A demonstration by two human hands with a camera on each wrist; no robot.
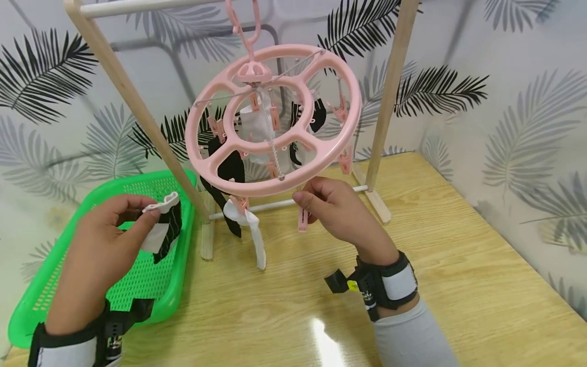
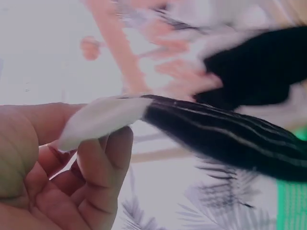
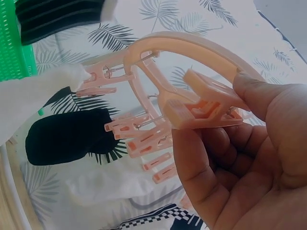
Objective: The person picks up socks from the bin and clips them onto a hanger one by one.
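Observation:
My left hand [image 1: 103,239] pinches a black sock with thin white stripes [image 1: 171,227] by its white cuff, above the basket's right side. In the left wrist view the striped sock [image 2: 216,132] stretches away from the fingertips. My right hand [image 1: 337,209] holds a pink clothespin [image 1: 303,218] at the front right of a round pink drying hanger [image 1: 270,188]. Close up in the right wrist view, thumb and fingers pinch this clothespin [image 3: 206,108], with no cloth in it. A white sock [image 1: 258,239] and a black sock [image 1: 229,165] hang from other clips.
A green plastic basket [image 1: 179,283] stands on the left of the wooden table [image 1: 266,316]. The hanger hangs from a rod on a wooden stand [image 1: 390,92]. More socks hang at the hanger's far side, before a leaf-patterned backdrop [image 1: 518,127].

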